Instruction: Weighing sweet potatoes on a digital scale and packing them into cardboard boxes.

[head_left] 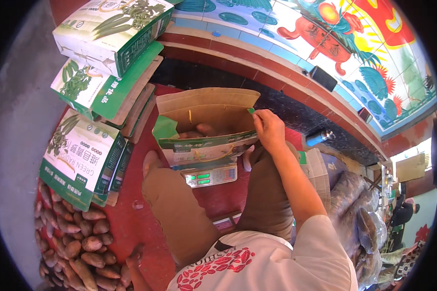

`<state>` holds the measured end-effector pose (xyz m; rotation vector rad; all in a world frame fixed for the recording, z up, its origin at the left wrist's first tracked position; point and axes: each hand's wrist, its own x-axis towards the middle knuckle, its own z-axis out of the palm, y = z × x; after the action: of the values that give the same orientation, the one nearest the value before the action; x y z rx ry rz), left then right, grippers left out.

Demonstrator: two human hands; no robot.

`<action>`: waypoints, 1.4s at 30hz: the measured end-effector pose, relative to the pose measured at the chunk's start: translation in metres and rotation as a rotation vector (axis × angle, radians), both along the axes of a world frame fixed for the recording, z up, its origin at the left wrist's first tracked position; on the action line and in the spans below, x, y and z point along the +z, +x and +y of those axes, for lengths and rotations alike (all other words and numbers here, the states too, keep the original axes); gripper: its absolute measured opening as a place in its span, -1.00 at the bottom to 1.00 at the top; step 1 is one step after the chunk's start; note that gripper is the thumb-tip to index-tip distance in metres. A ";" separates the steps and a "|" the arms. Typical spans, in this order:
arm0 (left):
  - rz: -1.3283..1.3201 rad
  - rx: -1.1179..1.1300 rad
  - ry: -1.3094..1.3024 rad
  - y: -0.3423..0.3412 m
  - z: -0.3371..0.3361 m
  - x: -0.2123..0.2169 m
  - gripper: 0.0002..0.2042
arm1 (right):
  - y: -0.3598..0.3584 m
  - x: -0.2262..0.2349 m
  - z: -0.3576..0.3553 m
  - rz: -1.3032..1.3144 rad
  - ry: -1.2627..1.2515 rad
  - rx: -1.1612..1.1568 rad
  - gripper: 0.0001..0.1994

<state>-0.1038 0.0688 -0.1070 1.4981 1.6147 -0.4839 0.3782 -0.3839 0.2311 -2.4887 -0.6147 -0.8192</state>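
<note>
As seen, R hand (268,127) pinching carton (206,127) flap atop scale (211,175)

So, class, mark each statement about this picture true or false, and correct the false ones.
1. The right hand pinches a flap of the open box. True.
2. The box sits on a scale. True.
3. The scale's display glows red. False: it glows green.
4. The sweet potatoes lie piled at the person's right. False: they lie at the left, on the floor.
5. Printed green-and-white cartons are stacked at the left. True.
6. The left hand holds the box too. False: it is low by the sweet potatoes, away from the box; its grip cannot be made out.
</note>
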 end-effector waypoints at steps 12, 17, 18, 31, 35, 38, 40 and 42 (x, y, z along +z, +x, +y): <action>-0.779 -0.132 0.387 0.117 0.012 0.147 -0.52 | -0.013 0.003 0.010 0.082 0.082 0.124 -0.95; -1.078 -0.091 0.271 0.208 -0.027 0.251 -0.47 | -0.018 0.000 0.002 0.231 -0.027 0.236 -0.95; -1.074 -0.094 0.278 0.223 -0.031 0.263 -0.47 | -0.019 0.001 0.001 0.266 -0.089 0.285 -0.94; -1.219 -0.656 0.094 0.382 -0.134 0.363 -0.47 | -0.024 0.010 -0.016 0.452 -0.120 0.484 -0.92; -1.134 -0.896 0.101 0.416 -0.171 0.355 -0.48 | -0.024 0.009 -0.016 0.441 -0.139 0.493 -0.88; -1.098 -0.943 -0.040 0.432 -0.197 0.350 -0.48 | -0.024 0.006 -0.017 0.430 -0.141 0.484 -0.88; -1.119 -0.942 0.011 0.433 -0.195 0.344 -0.48 | -0.024 0.006 -0.018 0.423 -0.141 0.484 -0.88; -1.163 -0.941 0.106 0.429 -0.187 0.348 -0.54 | -0.024 0.007 -0.018 0.423 -0.124 0.483 -0.88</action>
<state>0.3250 -0.1179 0.2413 1.9907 -0.0016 0.0550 0.3539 -0.4016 0.2376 -2.3574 -1.0661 -0.0730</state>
